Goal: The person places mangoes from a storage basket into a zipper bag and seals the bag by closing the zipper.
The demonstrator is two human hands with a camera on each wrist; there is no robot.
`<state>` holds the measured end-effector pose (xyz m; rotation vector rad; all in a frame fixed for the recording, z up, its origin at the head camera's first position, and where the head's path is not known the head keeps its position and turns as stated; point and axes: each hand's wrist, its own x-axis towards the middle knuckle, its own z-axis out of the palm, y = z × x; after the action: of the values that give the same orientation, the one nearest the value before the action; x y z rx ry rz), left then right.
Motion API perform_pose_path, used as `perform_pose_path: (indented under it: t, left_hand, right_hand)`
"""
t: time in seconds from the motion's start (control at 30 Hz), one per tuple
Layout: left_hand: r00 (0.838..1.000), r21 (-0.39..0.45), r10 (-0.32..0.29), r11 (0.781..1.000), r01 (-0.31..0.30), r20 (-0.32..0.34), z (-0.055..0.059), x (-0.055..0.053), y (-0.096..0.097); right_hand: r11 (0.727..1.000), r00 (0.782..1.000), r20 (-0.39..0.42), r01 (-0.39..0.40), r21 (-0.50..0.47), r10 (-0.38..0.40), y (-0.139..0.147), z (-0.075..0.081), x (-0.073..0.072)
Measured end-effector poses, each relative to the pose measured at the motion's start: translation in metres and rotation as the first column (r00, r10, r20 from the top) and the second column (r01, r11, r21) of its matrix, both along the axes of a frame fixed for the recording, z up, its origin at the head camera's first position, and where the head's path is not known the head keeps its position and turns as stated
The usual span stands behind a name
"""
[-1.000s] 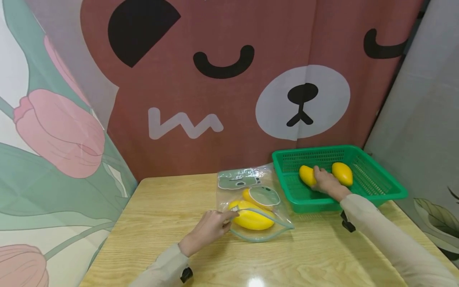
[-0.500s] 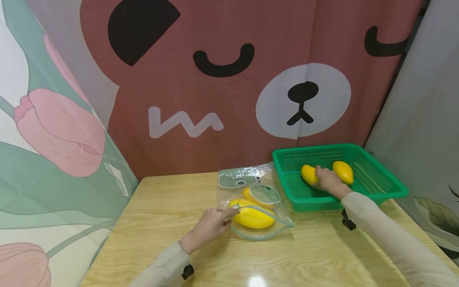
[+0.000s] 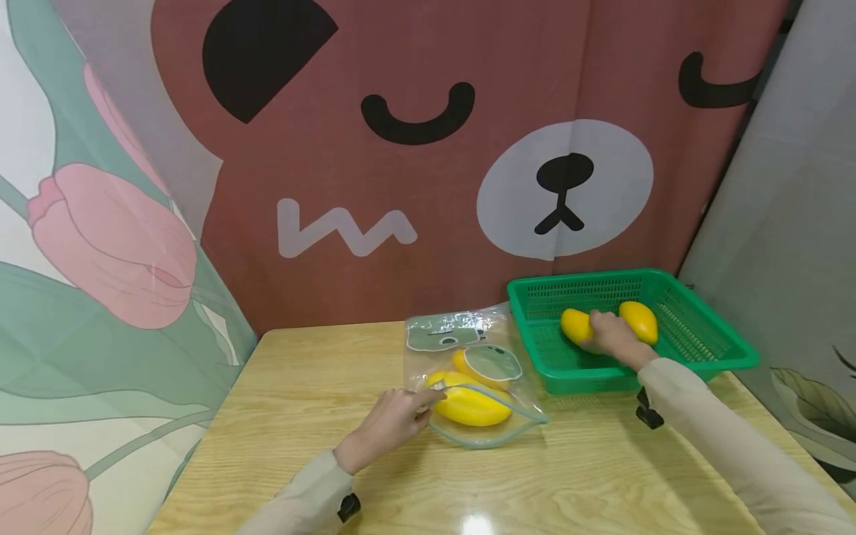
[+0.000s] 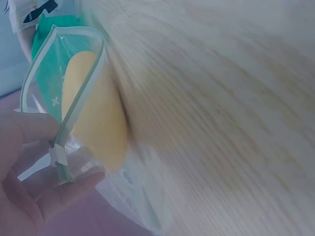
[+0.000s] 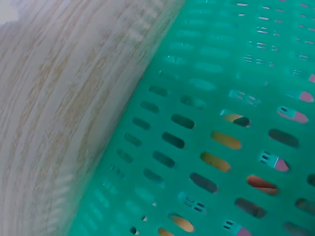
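My left hand pinches the left corner of a clear zip bag's mouth beside its white slider. The bag lies on the table with its mouth gaping toward me. Inside are a large yellow mango and, behind it, a second yellow fruit partly covered by the bag's green print. Over in the green basket, my right hand grips a mango, whose right part is hidden under the fingers. Another mango lies just right of that hand.
The basket stands at the table's back right, close behind and right of the bag. Its slotted wall fills much of the right wrist view and hides the hand there. A bear-print curtain hangs along the back edge of the wooden table.
My right hand and the mango in it have shifted very slightly right inside the basket. The left hand keeps its hold on the bag, nearly unmoved.
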<state>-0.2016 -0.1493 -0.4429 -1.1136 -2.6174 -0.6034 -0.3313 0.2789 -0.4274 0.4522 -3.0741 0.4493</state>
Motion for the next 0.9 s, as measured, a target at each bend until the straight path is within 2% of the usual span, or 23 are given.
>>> perform_pose_path:
  t: [0.27,0.6,0.9]
  left_hand:
    - [1.0,-0.001,0.007,1.0,-0.007,0.004,-0.001,0.0,0.0]
    - [1.0,-0.002,0.003,1.0,-0.003,-0.008,-0.001,-0.001,0.001]
    - [1.0,-0.009,0.008,1.0,-0.008,0.008,-0.001,-0.001,0.002]
  right_hand:
    - [0.999,1.0,-0.006,0.008,-0.049,-0.008,0.0,0.004,0.001]
    - [0.997,0.994,-0.109,-0.006,-0.082,-0.003,-0.004,0.011,0.011]
    - [0.995,0.991,-0.131,-0.03,-0.092,0.017,-0.004,0.011,0.015]
